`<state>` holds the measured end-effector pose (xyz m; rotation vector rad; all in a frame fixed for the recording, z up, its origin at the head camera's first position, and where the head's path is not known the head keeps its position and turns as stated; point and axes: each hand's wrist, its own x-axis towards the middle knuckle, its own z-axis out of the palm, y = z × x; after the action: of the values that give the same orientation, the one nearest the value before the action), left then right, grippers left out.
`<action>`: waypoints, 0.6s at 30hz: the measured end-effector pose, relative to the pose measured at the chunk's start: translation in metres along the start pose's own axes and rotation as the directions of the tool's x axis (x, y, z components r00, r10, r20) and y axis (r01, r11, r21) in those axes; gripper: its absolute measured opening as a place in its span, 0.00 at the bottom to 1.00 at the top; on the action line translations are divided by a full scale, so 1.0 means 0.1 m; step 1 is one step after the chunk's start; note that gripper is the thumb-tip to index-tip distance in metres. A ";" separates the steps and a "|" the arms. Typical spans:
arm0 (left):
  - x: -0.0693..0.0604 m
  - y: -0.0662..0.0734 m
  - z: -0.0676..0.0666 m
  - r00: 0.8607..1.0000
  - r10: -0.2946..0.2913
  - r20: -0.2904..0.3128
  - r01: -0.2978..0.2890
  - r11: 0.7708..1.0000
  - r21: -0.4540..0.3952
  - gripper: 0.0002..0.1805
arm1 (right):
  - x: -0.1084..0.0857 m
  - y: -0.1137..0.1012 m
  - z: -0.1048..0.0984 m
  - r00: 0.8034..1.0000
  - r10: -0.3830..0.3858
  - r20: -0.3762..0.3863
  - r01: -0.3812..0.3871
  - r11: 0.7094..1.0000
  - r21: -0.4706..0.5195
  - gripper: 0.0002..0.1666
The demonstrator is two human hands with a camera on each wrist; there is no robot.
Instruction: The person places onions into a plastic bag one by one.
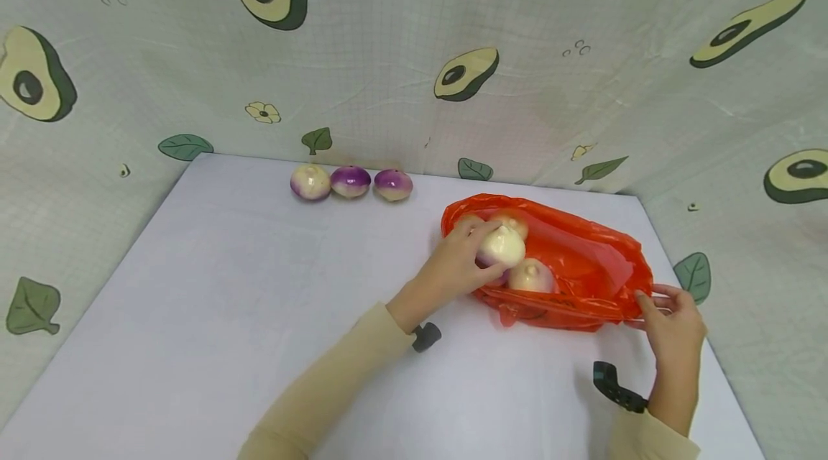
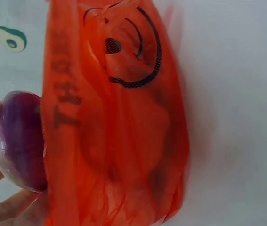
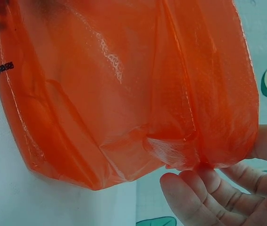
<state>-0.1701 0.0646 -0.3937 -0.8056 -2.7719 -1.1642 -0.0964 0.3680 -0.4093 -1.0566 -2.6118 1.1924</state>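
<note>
red plastic bag (image 1: 556, 315) | open, bulbs (image 1: 530, 276) inside | purple-white bulb (image 1: 504, 247) at mouth

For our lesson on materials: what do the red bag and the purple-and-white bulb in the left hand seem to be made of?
Red bag: probably thin plastic film, slightly glossy; it creases, and dark shapes show through its wall.

Purple-and-white bulb: smooth and shiny, with a bright highlight; perhaps moulded plastic, though real vegetable skin cannot be ruled out.
</note>
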 end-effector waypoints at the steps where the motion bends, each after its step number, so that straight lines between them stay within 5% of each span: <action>1: 0.02 0.00 0.03 1.000 0.001 0.008 -0.001 1.000 0.009 0.35 | 0.00 0.00 0.00 1.000 0.001 0.001 -0.001 1.000 0.002 0.38; 9: 0.14 -0.03 0.18 0.997 -0.059 0.049 0.057 0.998 0.031 0.35 | 0.00 0.01 0.01 1.000 -0.003 0.000 0.003 1.000 0.004 0.38; 18: 0.19 -0.01 0.34 0.996 -0.054 0.073 0.050 0.997 0.053 0.35 | 0.01 0.02 0.02 1.000 -0.003 0.002 0.003 1.000 0.000 0.39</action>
<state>-0.1813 0.0957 -0.4147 -0.7928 -2.8872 -1.0873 -0.0967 0.3678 -0.4119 -1.0514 -2.6140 1.1929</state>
